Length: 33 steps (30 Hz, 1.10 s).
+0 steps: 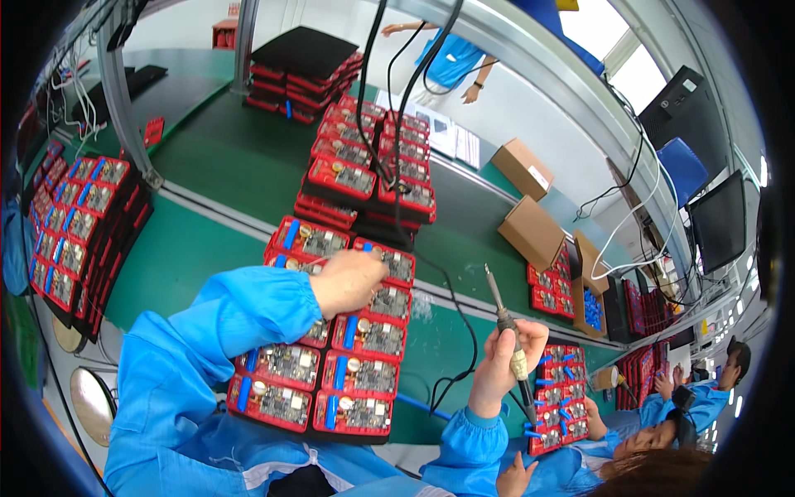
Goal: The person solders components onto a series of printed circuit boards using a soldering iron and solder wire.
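In front of me lies a tray of red holders (318,396), each with a green-grey circuit board (286,403) and most with a blue cylinder (332,412) along one side. My left hand (351,282) reaches over the tray's upper part, its fingers pinched together at a board in the right column. Whatever is between those fingertips is too small to make out. To the right of the tray, my right hand (503,364) grips a soldering iron (519,369) by its handle. The iron's tip points up and away, clear of the boards.
Stacked board trays (339,178) stand beyond mine, with another stack (79,215) at the left. Black cables (397,108) hang across the middle. Cardboard boxes (530,232) and a bin of blue parts (591,311) lie at the right, near a co-worker (571,464) with another tray (560,398).
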### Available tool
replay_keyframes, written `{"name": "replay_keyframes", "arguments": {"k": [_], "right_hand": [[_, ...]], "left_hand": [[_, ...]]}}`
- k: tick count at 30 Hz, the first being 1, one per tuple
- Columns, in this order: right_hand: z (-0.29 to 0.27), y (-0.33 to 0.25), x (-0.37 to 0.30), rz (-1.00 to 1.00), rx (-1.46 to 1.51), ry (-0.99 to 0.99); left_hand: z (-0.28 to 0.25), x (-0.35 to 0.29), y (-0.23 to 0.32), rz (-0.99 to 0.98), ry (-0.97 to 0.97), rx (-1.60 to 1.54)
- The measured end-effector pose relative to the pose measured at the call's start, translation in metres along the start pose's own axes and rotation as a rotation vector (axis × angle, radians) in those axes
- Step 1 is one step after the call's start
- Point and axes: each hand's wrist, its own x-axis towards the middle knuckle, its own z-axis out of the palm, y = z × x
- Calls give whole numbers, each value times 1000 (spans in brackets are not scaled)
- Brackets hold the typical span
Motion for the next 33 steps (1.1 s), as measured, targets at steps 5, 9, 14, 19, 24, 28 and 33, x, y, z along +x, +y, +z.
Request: {"name": "replay_keyframes", "arguments": {"k": [5, 9, 14, 19, 24, 28, 33], "right_hand": [[-8, 18, 16, 20, -78, -12], [-5, 37, 28, 28, -89, -13], [1, 61, 38, 9, -130, -37], [8, 75, 38, -58, -159, -116], [16, 89, 31, 65, -198, -237], [25, 95, 35, 100, -249, -355], [43, 108, 38, 44, -408, -396]], "left_hand": [[8, 10, -1, -20, -81, 13], [-1, 17, -7, -64, -27, -73], [-3, 18, -14, -59, -10, -106], [-1, 18, -14, -41, -13, -112], [-4, 20, -8, -103, -3, -148], [3, 23, -10, -82, 24, -116], [-6, 26, -14, -121, -44, -63]]}}
